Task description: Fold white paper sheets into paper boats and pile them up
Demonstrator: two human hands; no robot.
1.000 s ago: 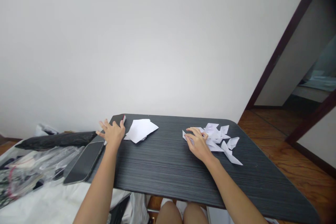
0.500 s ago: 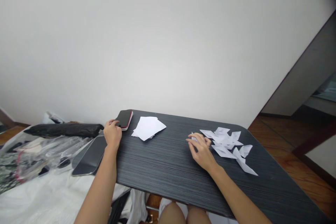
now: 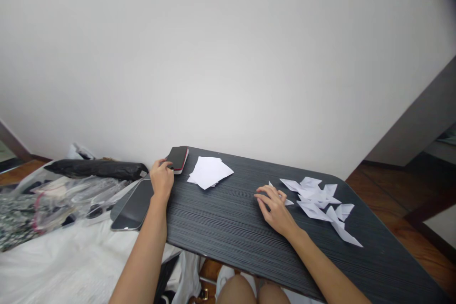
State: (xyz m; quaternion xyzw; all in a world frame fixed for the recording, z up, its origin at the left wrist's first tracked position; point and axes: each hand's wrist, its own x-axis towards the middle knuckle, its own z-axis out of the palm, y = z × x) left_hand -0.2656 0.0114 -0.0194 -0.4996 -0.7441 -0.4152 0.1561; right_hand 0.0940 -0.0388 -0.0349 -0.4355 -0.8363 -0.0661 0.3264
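Observation:
My left hand [image 3: 163, 179] rests at the left end of the dark table, its loosely bent fingers at the near left edge of a black slab-like item [image 3: 177, 157] with a red and white edge. Its thumb cannot be seen clearly. Over the table's middle right, my right hand [image 3: 274, 210] has its thumb and fingers apart. Behind those fingers lies a small folded white paper [image 3: 289, 202], mostly hidden; only its tips show. Several folded white paper pieces [image 3: 313, 194] lie heaped to the right. A loose stack of white paper sheets [image 3: 210, 172] sits between the hands.
The dark wood-grain table [image 3: 221, 218] stands against a white wall [image 3: 228, 57]. Beside its left end are a dark glossy flat panel [image 3: 133, 206], a long black wrapped bundle [image 3: 98, 168], clear plastic bags [image 3: 85, 199] and white cloth [image 3: 57, 261].
The camera has turned slightly left, so the table's things appear farther right. Relative to the folded papers, my right hand has shifted left, uncovering a tip of the paper behind it. My left hand stays beside the black item.

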